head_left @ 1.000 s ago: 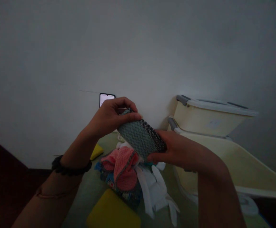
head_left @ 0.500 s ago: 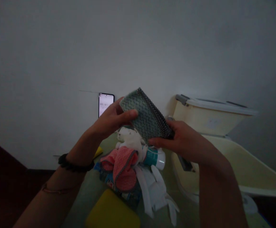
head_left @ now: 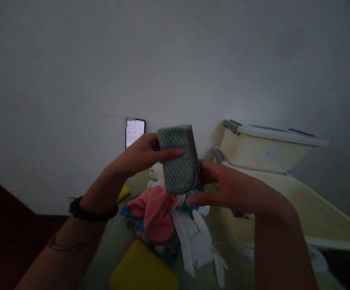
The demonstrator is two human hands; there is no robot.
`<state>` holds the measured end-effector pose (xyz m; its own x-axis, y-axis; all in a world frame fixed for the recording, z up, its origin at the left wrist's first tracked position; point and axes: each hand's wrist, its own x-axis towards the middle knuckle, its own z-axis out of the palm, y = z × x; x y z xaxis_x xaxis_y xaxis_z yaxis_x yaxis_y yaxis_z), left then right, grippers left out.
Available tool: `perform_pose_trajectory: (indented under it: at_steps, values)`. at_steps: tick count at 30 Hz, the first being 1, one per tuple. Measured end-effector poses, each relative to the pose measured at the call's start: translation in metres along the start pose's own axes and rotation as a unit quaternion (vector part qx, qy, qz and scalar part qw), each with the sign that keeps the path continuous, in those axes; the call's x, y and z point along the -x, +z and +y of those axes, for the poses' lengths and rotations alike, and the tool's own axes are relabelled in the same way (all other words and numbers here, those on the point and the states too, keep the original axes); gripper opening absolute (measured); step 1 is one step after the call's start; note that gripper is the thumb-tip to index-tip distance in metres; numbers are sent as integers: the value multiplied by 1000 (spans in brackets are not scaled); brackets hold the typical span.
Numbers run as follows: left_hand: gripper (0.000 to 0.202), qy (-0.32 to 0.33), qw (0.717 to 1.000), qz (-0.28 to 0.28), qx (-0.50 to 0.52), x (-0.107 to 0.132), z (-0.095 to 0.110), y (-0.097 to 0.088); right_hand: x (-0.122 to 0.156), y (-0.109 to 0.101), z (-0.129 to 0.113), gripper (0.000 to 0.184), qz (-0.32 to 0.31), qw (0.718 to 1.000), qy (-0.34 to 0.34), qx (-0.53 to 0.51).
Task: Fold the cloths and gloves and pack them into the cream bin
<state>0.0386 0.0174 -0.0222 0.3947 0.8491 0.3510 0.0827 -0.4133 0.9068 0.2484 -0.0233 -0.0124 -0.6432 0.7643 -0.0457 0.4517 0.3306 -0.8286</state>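
Note:
A folded green knitted cloth with a dark checked border is held upright in front of me. My left hand grips its left side, thumb across the front. My right hand holds its right and lower edge, thumb under the bottom corner. Below the hands lies a pile with a pink knitted cloth, white fabric and a teal-and-white bottle, mostly hidden behind my right hand.
A phone with a lit screen leans against the white wall. A cream plastic bin with a grey-clipped lid stands at right, with another cream bin in front of it. A yellow block lies near me, and another yellow piece sits behind my left wrist.
Both hands turned the green cloth from a slanted, wider shape to an upright, narrower fold. My right hand came lower and now covers most of the bottle.

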Motion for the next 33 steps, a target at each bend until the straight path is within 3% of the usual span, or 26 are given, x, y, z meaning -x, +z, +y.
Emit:
perform_pose_trajectory:
  at_steps: [4,6,9,12,14,18,21,24,28,33]
  values:
    - [24,14,999,-49,-15,0,0,2,-1,0,-2,49,51,998,4,-20]
    - [24,20,997,-68,-28,1,0,3,-2,1,-2,38,71,997,5,-11]
    - [25,32,995,-75,-55,1,2,3,-2,1,-1,19,53,998,-15,-18]
    - [25,35,992,-93,-73,2,4,2,-3,1,0,25,65,997,-27,-43]
    - [22,32,989,-122,-82,3,4,2,-4,0,0,30,105,993,-34,-27]
    - [16,23,982,-181,-55,6,7,3,-5,-2,-2,21,201,977,-59,45]
    - [21,-12,972,-231,-25,8,8,8,-5,-3,-3,16,263,961,-78,-25]
    - [24,-59,975,-208,-54,8,4,14,-4,-3,-2,19,296,944,-93,-109]
    - [30,-88,982,-167,-28,8,-1,28,-2,-7,0,19,250,952,-94,-149]
    - [34,-94,982,-159,-35,10,11,53,6,-27,5,22,262,946,-88,-168]
